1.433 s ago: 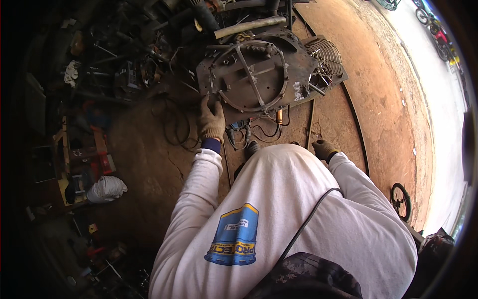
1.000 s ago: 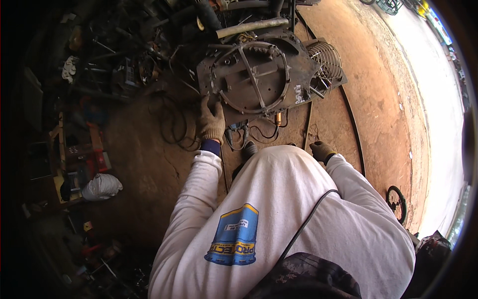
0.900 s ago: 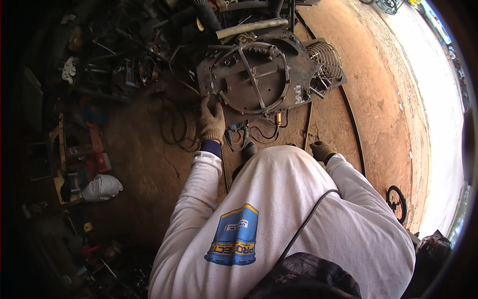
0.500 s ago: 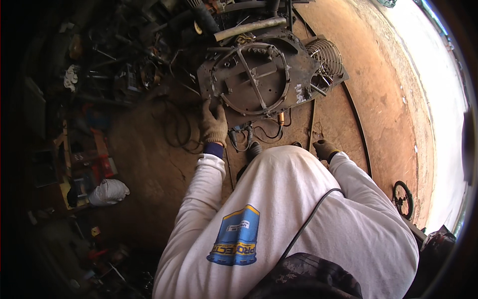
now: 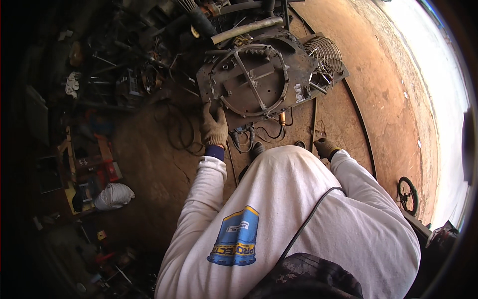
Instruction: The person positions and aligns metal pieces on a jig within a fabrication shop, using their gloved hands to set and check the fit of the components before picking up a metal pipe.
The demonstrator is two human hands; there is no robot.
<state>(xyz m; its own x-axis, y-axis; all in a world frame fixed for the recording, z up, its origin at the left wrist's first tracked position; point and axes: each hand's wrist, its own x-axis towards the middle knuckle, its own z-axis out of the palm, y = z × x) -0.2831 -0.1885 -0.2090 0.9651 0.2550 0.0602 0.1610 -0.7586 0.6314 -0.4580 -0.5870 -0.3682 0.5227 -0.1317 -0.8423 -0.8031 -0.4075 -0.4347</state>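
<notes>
Steel plate (image 5: 273, 90), dark and irregular in outline, lay at the far centre of the scene, in front of the person's knees. A metal ring (image 5: 287, 82) sat on its upper face, with a flat crossbar (image 5: 247, 77) running slantwise across the ring from far to near. White marks were noted on the plate's right part.

The left hand (image 5: 214, 128), in a brown knitted glove, was at the plate's near left edge. Thumb and fingers stood apart, with the fingertips at the metal; whether they grasped the edge could not be told. The right hand (image 5: 326, 148), gloved likewise, was beside the person's right knee, well apart from the plate. Its fingers appeared curled, but whether it was clenched on anything could not be determined. A thin rod (image 5: 314, 119) ran along the floor (image 5: 149, 164) from near the plate toward that hand.

At the plate's right end was a round wire guard (image 5: 323, 55). A pale pipe (image 5: 246, 30) lay just beyond the plate's far side, among dark scrap metal. An orange cylindrical fitting (image 5: 282, 118) showed at the near edge.

The person wore a white long-sleeved shirt (image 5: 279, 194) with a blue and yellow print; a black cord (image 5: 304, 226) crossed it. A pale cloth bundle (image 5: 114, 196) lay to the left. A spoked wheel (image 5: 408, 196) was observed to the near right.
</notes>
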